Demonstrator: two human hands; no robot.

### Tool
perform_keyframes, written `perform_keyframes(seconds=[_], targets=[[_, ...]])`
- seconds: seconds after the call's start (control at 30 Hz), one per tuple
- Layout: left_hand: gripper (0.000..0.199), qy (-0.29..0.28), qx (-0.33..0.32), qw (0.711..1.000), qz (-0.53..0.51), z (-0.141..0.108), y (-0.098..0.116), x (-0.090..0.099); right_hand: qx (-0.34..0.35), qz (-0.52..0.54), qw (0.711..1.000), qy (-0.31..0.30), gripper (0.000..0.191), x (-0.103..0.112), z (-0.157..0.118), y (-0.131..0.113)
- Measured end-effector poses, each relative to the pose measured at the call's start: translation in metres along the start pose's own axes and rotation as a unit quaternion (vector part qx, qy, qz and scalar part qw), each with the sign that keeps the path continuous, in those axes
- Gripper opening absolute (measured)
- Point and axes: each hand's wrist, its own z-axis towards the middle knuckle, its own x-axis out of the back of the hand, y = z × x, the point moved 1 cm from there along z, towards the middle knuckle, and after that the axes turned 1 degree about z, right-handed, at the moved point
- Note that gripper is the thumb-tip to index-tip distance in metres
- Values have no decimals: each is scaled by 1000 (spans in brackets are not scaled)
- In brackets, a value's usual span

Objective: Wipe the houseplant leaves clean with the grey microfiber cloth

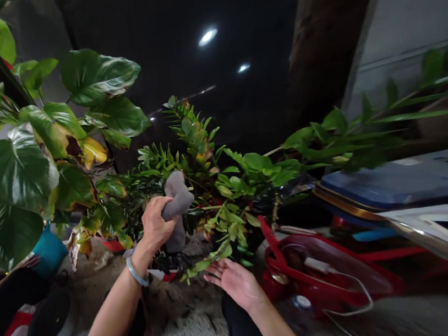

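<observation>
My left hand (pixel 157 224), with a pale bangle (pixel 137 272) at the wrist, is closed around a bunched grey cloth (pixel 177 196). The cloth stands up above my fingers and also hangs below them, among the green stems. Lower and to the right, my right hand (pixel 238 285) is turned palm up with its fingers apart. Its fingertips lie at the end of a drooping leafy branch (pixel 232 225) of the potted plant; I cannot tell whether they touch the leaves. Behind both hands rises an upright stem (pixel 191 131) with narrow green leaves.
A large-leaved plant (pixel 19 169) fills the left side. At right stand a red basket (pixel 290 258) with a white cable (pixel 363 287) and a stack of flat blue-grey items (pixel 401 182). Another person's hand (pixel 26 262) is beside a teal container (pixel 50 249), above a dark pot (pixel 50 317).
</observation>
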Motion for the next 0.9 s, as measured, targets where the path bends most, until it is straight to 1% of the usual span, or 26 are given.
perform_keyframes(seconds=[0.03,0.07,0.1,0.13,0.2,0.23,0.27,0.3,0.33,0.37,0.43,0.5,0.53,0.57,0.6,0.63,0.67,0.73,0.8,0.83,0.87,0.9], targets=[[41,-9,11,1000,15,-6,-9,-6,0,0,1000,2,20,-2,-1,0],[41,-37,27,998,32,-18,-21,-14,0,-1,1000,2,21,-3,-2,0],[42,-78,46,995,52,-36,-34,-23,-2,-1,1000,0,22,-4,-3,-1],[46,-137,59,987,63,-58,-46,-32,-3,-3,1000,-2,23,-5,-5,-1],[52,-263,76,960,68,-107,-65,-47,-3,-6,1000,-5,23,-5,-8,-3],[52,-311,87,944,63,-129,-70,-49,-2,-7,1000,-6,23,-5,-9,-4],[49,-332,93,937,56,-146,-72,-47,-2,-8,1000,-7,23,-3,-9,-5],[46,-335,93,937,47,-156,-70,-42,-3,-9,1000,-9,22,-2,-9,-6],[44,-319,89,943,38,-159,-66,-33,-4,-9,1000,-12,22,0,-9,-6],[44,-286,79,954,29,-155,-59,-21,-6,-9,1000,-16,21,2,-8,-7],[47,-193,48,980,16,-132,-44,7,-9,-10,1000,-25,21,5,-6,-6],[46,-82,17,996,16,-100,-34,32,-13,-12,999,-32,19,6,-4,-5],[43,-28,14,999,22,-87,-33,41,-15,-12,999,-34,19,6,-3,-4],[40,17,22,999,29,-77,-35,45,-16,-13,999,-35,18,5,-2,-3],[38,46,40,997,38,-71,-39,46,-15,-14,999,-35,18,3,-1,-1],[37,55,67,995,46,-71,-44,42,-12,-12,999,-34,18,2,-1,0],[38,42,94,993,53,-76,-51,35,-9,-8,999,-32,18,1,-1,1],[42,-39,134,989,55,-99,-62,17,-2,7,1000,-27,19,1,0,2],[46,-145,133,980,30,-126,-68,3,6,23,1000,-20,18,4,1,2],[47,-161,138,977,18,-137,-69,2,10,29,999,-17,17,6,1,1],[47,-161,144,976,9,-143,-69,5,14,31,999,-14,16,8,2,1],[46,-138,154,978,5,-145,-68,12,17,32,999,-13,15,10,3,0]])
